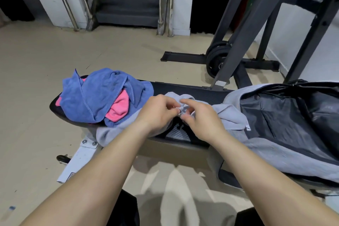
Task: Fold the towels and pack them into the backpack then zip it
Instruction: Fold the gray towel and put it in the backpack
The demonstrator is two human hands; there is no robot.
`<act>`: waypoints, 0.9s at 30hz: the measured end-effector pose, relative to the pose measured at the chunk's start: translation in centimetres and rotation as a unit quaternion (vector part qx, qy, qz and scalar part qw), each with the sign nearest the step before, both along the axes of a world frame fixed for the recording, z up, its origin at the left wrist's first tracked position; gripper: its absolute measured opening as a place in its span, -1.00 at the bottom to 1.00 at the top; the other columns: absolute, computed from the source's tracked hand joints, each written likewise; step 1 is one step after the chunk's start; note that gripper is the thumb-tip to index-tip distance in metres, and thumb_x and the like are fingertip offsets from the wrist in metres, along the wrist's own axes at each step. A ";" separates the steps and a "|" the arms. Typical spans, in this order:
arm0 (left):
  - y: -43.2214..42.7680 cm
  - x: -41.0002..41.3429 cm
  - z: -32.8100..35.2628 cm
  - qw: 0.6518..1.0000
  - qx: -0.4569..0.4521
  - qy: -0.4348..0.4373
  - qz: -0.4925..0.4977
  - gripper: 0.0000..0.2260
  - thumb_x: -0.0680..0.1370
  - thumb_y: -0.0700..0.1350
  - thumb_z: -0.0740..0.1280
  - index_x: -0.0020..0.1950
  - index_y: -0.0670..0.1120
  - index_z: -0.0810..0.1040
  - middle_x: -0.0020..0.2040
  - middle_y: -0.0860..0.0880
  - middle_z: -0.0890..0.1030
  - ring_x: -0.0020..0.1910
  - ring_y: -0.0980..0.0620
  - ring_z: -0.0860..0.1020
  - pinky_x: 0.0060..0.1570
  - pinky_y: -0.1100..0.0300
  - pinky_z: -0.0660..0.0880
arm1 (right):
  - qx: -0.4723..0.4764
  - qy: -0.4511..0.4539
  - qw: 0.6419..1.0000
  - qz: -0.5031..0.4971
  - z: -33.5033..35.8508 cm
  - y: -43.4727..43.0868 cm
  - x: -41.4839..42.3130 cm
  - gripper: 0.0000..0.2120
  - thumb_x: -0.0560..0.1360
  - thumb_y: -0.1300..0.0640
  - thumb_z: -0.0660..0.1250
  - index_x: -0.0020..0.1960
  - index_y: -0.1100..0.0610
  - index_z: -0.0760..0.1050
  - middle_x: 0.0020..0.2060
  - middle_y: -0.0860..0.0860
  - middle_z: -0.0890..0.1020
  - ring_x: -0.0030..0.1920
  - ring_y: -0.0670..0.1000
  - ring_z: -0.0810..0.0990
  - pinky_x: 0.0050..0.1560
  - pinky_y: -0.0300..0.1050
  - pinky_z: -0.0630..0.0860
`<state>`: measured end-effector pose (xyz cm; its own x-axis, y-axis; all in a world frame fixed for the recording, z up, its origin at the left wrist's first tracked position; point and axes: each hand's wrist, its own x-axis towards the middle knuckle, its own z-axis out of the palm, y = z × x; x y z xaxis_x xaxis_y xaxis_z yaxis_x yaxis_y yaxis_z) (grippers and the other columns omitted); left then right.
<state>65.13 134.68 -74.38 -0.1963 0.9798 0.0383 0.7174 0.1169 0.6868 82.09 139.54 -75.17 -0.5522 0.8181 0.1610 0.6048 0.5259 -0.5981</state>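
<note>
Both hands meet over the middle of the bench (198, 90). The left hand (157, 113) and the right hand (200, 121) each pinch the same bunched corner of the grey towel (229, 113) between thumb and fingertips, so each grip is pressed together on cloth. This towel lies crumpled across the bench, with one end hanging over the near edge and the other end reaching the open backpack (286, 115) on the right. A blue towel (95, 97) and a pink towel (119, 106) lie in a heap on the left end, not yet folded.

I judge the towel to be light, soft and limp; it will sag and will not keep a shape. It is better to find two neighbouring corners, hold one in each hand, and pull the edge straight before folding. The fabric looks fluffy, so it should not slip.
</note>
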 end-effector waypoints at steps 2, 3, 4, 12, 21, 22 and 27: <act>0.3 -0.1 -0.2 1.000 0.011 -0.015 -0.001 -0.92 0.54 0.02 0.40 -0.06 0.12 0.70 -0.17 0.13 0.68 -0.16 0.10 0.60 -0.01 0.04 0.57 | -0.019 0.031 0.999 0.003 0.1 0.6 -0.7 -0.78 0.54 0.06 0.42 0.18 -0.08 0.62 -0.25 -0.11 0.62 -0.27 -0.16 0.52 -0.10 -0.08 0.52; 0.3 -0.2 -0.1 1.000 0.019 -0.020 0.003 -0.92 0.53 0.04 0.39 -0.08 0.15 0.69 -0.19 0.14 0.68 -0.17 0.09 0.60 -0.03 0.02 0.57 | -0.020 0.038 0.999 0.002 0.1 0.9 -1.0 -0.83 0.54 0.06 0.43 0.12 -0.08 0.65 -0.28 -0.11 0.61 -0.28 -0.16 0.52 -0.11 -0.09 0.52; 0.4 -0.3 -0.1 0.999 0.024 -0.021 0.008 -0.93 0.53 0.05 0.40 -0.09 0.16 0.69 -0.21 0.15 0.67 -0.19 0.10 0.60 -0.05 0.02 0.57 | -0.020 0.041 0.999 -0.001 0.2 1.3 -1.3 -0.86 0.53 0.04 0.43 0.08 -0.08 0.66 -0.28 -0.12 0.62 -0.27 -0.16 0.52 -0.10 -0.08 0.53; 0.9 -2.7 -0.5 0.991 -0.017 0.087 0.103 -0.95 0.38 -0.10 0.33 -0.23 0.07 0.52 -0.30 0.12 0.60 -0.21 0.04 0.57 -0.17 0.05 0.57 | 0.063 -0.060 0.996 0.003 0.5 4.6 -3.9 -0.94 0.57 -0.01 0.34 -0.01 -0.08 0.58 -0.05 -0.12 0.65 0.00 0.01 0.56 -0.08 -0.05 0.47; 1.3 -2.0 -1.2 0.996 0.049 0.004 0.078 -0.90 0.53 0.00 0.36 -0.05 0.07 0.45 -0.24 0.08 0.58 -0.24 0.12 0.53 -0.11 0.04 0.52 | 0.006 0.033 0.998 -0.061 -0.2 7.8 -4.4 -0.97 0.51 0.00 0.42 -0.11 -0.07 0.61 -0.24 -0.15 0.66 -0.12 -0.02 0.61 -0.01 -0.01 0.57; 1.2 -1.7 -1.2 0.997 0.058 0.024 0.048 -0.86 0.53 0.03 0.37 -0.01 0.09 0.43 -0.19 0.10 0.56 -0.23 0.14 0.51 -0.12 0.03 0.51 | -0.005 0.034 0.998 -0.047 -0.2 7.7 -4.6 -0.97 0.50 0.01 0.43 -0.12 -0.08 0.61 -0.26 -0.16 0.66 -0.14 -0.05 0.61 -0.02 -0.02 0.57; 1.6 -1.8 -2.1 0.981 0.001 0.195 -0.013 -0.80 0.59 0.07 0.31 0.20 0.30 0.51 0.01 0.12 0.36 -0.06 0.10 0.47 -0.13 0.12 0.46 | -0.048 0.064 0.997 -0.016 -0.2 7.3 -4.2 -0.94 0.49 0.11 0.47 -0.09 -0.05 0.66 -0.30 -0.15 0.66 -0.30 -0.21 0.55 -0.17 -0.24 0.46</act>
<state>63.35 136.32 -76.49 -0.1408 0.9843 0.1069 0.9283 0.0937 0.3599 77.84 146.85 -75.33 -0.5062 0.8496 0.1481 0.5362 0.4446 -0.7175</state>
